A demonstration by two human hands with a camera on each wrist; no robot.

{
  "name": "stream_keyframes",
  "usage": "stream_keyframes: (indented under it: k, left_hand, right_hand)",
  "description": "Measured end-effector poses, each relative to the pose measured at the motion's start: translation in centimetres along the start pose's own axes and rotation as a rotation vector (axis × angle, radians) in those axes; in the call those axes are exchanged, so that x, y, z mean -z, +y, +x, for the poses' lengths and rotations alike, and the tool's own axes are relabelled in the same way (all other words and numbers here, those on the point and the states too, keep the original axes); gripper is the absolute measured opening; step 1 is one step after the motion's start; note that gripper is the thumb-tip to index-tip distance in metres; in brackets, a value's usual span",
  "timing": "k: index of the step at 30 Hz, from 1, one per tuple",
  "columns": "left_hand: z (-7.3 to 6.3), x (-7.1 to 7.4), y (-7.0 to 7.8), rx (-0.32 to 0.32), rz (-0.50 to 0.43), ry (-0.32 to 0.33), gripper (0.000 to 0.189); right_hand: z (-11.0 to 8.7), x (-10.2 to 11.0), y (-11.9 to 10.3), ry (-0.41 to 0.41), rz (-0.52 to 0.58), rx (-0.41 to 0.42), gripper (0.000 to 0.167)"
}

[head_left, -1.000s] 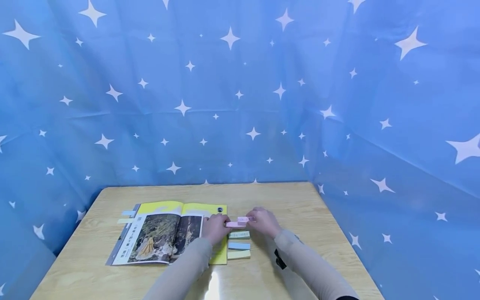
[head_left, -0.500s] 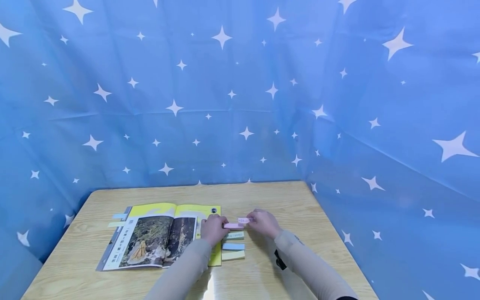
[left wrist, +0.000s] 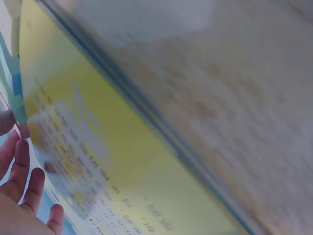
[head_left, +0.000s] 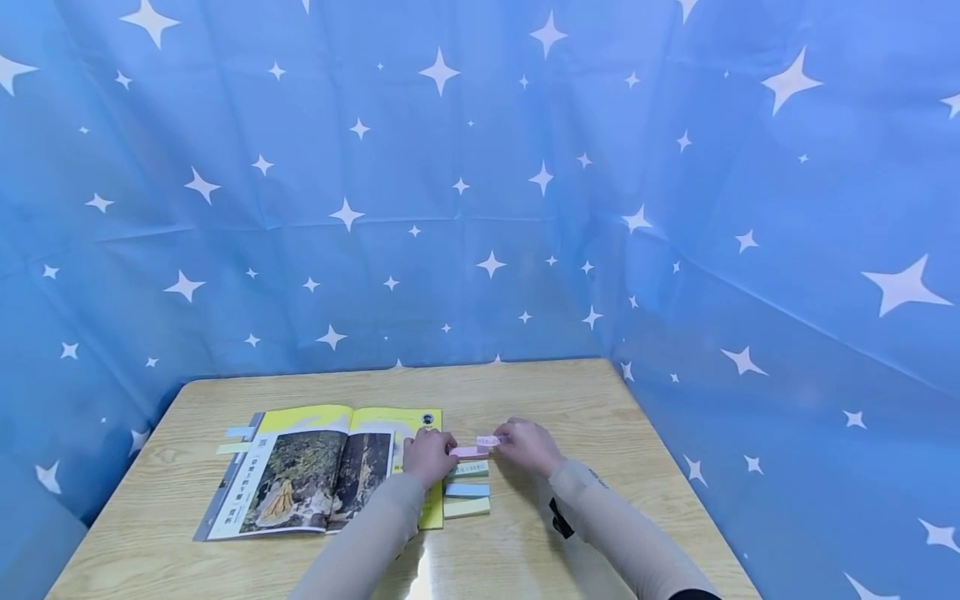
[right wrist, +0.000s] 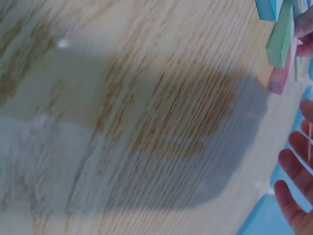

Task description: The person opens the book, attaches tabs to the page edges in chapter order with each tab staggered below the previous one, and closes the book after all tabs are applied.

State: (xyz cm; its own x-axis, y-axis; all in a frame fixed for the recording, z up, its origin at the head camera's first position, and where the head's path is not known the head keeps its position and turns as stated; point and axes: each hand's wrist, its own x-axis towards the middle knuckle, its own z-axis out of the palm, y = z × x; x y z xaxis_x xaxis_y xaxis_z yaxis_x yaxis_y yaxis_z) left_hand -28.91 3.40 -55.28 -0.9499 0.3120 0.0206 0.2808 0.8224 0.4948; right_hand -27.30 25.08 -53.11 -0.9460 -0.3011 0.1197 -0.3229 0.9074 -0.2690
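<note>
Left hand (head_left: 429,457) has got a pink pad (head_left: 469,452) pinched right beside the book (head_left: 303,473), right hand (head_left: 530,447) pinches a pink note (head_left: 487,441).

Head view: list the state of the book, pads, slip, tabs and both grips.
Book: open
Pink pad: held at one end
Pink slip: written on, pinched
Green pad: lying, writing on top
Blue pad: lying between green and yellow
Yellow pad: lying
Blue tab: sticking out past the book's left edge
Pale yellow tab: likewise
Left grip: holding the pink pad
Right grip: pinching the pink slip
</note>
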Motion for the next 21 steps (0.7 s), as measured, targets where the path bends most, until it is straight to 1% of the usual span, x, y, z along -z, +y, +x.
stream_keyframes:
  k: [3, 6, 8, 11, 16, 19, 21]
  left_hand:
    - [0.1, -0.1, -0.4, -0.003, -0.006, 0.01, 0.013]
    - [0.1, 0.0, -0.9, -0.017, -0.026, 0.048, 0.012]
    - [0.0, 0.4, -1.5, -0.016, -0.038, 0.077, 0.013]
    - [-0.3, 1.4, -2.3, -0.005, -0.065, 0.102, 0.015]
    - [-1.0, 3.7, -4.1, 0.052, -0.12, 0.108, 0.021]
    - [-1.6, 4.9, -5.5, 0.067, -0.101, 0.13, 0.024]
    - [-2.1, 5.6, -6.5, 0.067, -0.08, 0.143, 0.026]
  right_hand:
    - [0.0, 0.0, 0.0, 0.002, 0.002, 0.005, 0.016]
    - [0.0, 0.1, -0.1, 0.009, 0.007, 0.008, 0.016]
    - [0.1, 0.1, -0.3, 0.01, 0.009, 0.015, 0.017]
    - [0.2, 0.2, -0.5, 0.007, 0.027, 0.027, 0.017]
    - [0.5, 0.1, -0.8, 0.001, 0.051, 0.05, 0.018]
    - [0.9, 0.1, -1.1, 0.004, 0.062, 0.048, 0.019]
    - [1.2, 0.2, -1.3, 0.022, 0.063, 0.055, 0.019]
